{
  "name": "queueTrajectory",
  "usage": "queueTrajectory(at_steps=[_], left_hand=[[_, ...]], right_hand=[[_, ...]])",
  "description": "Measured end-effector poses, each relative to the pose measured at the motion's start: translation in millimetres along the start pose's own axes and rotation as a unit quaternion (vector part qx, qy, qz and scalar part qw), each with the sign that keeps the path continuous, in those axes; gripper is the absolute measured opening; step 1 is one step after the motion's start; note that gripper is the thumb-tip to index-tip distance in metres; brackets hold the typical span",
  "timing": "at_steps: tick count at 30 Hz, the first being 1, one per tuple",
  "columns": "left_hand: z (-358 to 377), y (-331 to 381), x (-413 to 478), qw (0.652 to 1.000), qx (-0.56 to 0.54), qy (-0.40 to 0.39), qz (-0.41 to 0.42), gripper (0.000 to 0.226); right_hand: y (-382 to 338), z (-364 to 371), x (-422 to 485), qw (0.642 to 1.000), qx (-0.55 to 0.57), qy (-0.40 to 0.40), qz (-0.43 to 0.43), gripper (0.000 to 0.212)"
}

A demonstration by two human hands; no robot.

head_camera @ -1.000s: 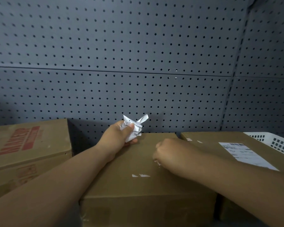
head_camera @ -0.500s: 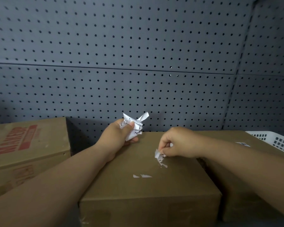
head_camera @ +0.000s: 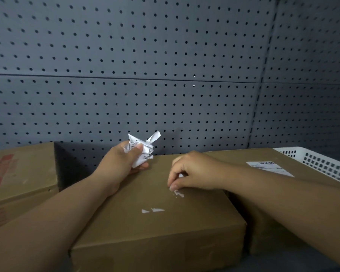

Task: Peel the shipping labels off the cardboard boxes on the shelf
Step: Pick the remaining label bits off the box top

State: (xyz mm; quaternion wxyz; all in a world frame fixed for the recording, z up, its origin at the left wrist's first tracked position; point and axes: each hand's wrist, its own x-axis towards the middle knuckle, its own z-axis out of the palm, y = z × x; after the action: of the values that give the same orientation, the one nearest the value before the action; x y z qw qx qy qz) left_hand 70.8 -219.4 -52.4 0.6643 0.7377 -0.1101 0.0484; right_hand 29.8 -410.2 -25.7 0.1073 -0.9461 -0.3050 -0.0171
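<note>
White crumpled label (head_camera: 140,152) grasped in left grip (head_camera: 124,163); right grip (head_camera: 192,173), lower than before, pinches scrap (head_camera: 178,193) on box (head_camera: 155,232) beneath it.

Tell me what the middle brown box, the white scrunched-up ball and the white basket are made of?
The middle box looks like cardboard: matte brown, with creased folded edges. The scrunched ball in the left hand looks like a thin paper label: white, printed, holding sharp crumples. The basket seems to be moulded plastic, smooth white with even slots, though only a corner shows.
</note>
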Motion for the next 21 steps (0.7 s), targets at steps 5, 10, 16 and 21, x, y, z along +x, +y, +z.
queueTrajectory(at_steps=[5,10,16,21], left_hand=[[0.2,0.5,-0.2,1.0,-0.009,0.001,-0.006,0.014],[0.4,1.3,-0.8,1.0,-0.011,0.002,-0.005,0.014],[0.7,1.3,-0.2,1.0,-0.014,0.002,-0.01,0.014],[1.8,1.9,0.1,1.0,-0.018,0.003,-0.016,0.013]], right_hand=[[8.4,3.5,2.7,1.0,-0.007,0.008,0.025,0.01],[13.9,5.3,5.8,0.996,0.007,0.05,0.08,0.011],[14.1,10.6,7.7,0.986,0.004,0.109,0.123,0.01],[-1.4,8.4,4.6,0.992,-0.009,0.074,0.099,0.02]])
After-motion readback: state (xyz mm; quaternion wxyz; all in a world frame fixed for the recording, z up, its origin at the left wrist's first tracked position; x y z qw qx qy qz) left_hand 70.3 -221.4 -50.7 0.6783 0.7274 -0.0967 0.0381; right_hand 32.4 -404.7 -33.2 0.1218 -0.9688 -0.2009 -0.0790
